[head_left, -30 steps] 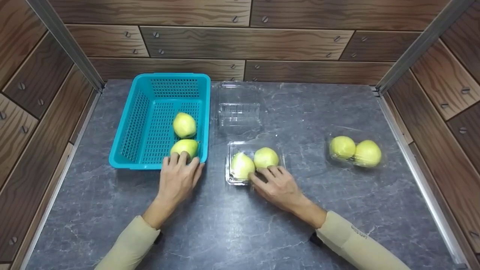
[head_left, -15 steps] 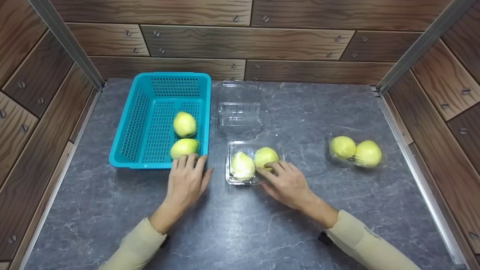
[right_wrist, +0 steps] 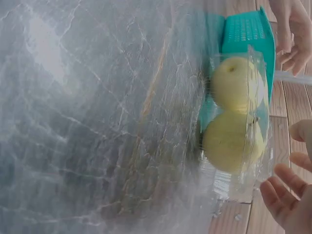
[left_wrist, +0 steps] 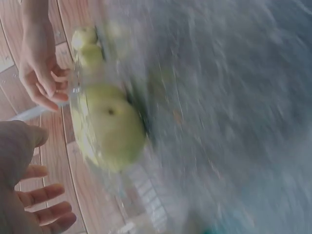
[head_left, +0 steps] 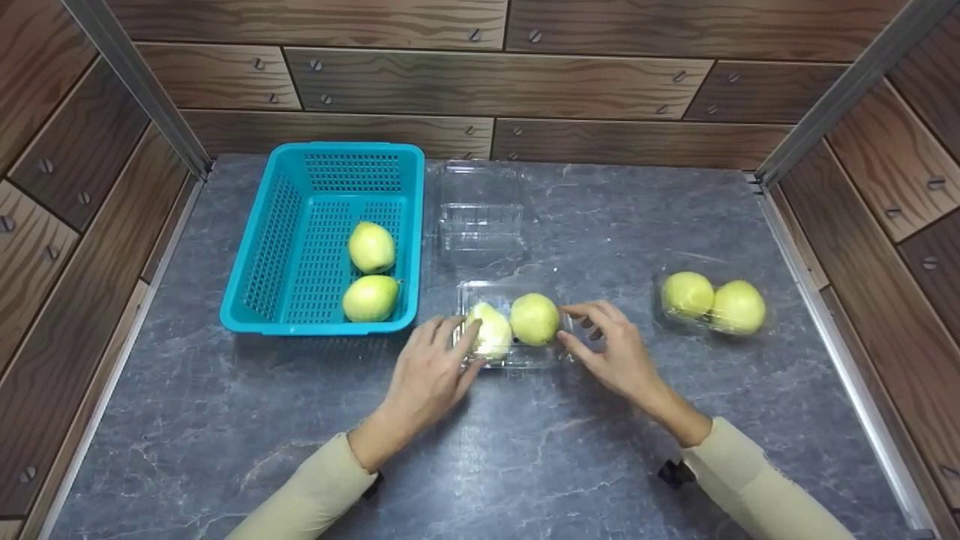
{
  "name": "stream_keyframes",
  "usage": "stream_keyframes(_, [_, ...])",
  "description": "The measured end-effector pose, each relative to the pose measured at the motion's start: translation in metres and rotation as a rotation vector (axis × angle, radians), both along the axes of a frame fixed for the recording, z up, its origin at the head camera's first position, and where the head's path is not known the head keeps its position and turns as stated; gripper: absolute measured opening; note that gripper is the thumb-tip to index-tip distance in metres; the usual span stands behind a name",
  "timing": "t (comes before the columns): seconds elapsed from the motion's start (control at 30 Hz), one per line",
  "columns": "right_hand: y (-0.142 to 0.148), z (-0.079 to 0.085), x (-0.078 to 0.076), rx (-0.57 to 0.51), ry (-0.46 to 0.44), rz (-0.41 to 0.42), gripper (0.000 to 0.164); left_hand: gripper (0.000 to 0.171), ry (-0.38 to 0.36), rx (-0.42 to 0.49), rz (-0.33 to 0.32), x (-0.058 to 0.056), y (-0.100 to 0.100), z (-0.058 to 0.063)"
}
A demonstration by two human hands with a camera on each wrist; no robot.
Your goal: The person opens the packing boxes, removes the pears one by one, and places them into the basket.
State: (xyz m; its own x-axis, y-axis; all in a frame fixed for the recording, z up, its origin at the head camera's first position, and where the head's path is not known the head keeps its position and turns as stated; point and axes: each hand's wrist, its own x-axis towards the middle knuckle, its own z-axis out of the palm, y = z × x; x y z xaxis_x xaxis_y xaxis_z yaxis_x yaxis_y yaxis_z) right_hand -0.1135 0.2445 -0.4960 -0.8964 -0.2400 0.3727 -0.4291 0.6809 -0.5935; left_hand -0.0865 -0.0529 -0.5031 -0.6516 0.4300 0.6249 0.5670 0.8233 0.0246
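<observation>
In the head view a clear plastic clamshell box [head_left: 536, 361] stands mid-table with two yellow-green pears in it, a left pear [head_left: 489, 334] and a right pear [head_left: 534, 319]. My left hand [head_left: 431, 371] is at the box's left side, its spread fingers overlapping the left pear in this view. On the other side my right hand [head_left: 616, 351] is held with loosely bent fingers and thumb close to the right end. Between the fingers and thumb of each hand there is a gap in the wrist views, where both pears [right_wrist: 231, 141] show through the clear wall.
A turquoise basket [head_left: 247, 328] with two more pears [head_left: 370, 298] stands at the left. Behind the box sits another clear clamshell [head_left: 480, 229], lid up. Farther right, a clear pack [head_left: 660, 322] holds two pears. Wood-patterned walls [head_left: 450, 82] enclose the table.
My left hand has left the basket's front rim and moved right to the box. My right hand has shifted from the box's front to its right end. The pears stay about where they were.
</observation>
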Motion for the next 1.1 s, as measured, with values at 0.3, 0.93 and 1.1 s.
stream_keyframes(0.3, [0.009, -0.007, -0.006, -0.269, -0.313, -0.131, 0.037, 0.067, -0.098, -0.050, -0.032, 0.002, 0.025, -0.008])
stream_keyframes(0.93, [0.011, -0.021, -0.027, -0.634, -0.791, -0.167, 0.045, 0.063, -0.045, -0.136, 0.001, -0.004, 0.039, -0.024])
stream_keyframes(1.1, [0.009, -0.023, -0.028, -0.711, -0.851, -0.181, 0.045, 0.056, -0.019, -0.126, 0.012, -0.006, 0.039, -0.026])
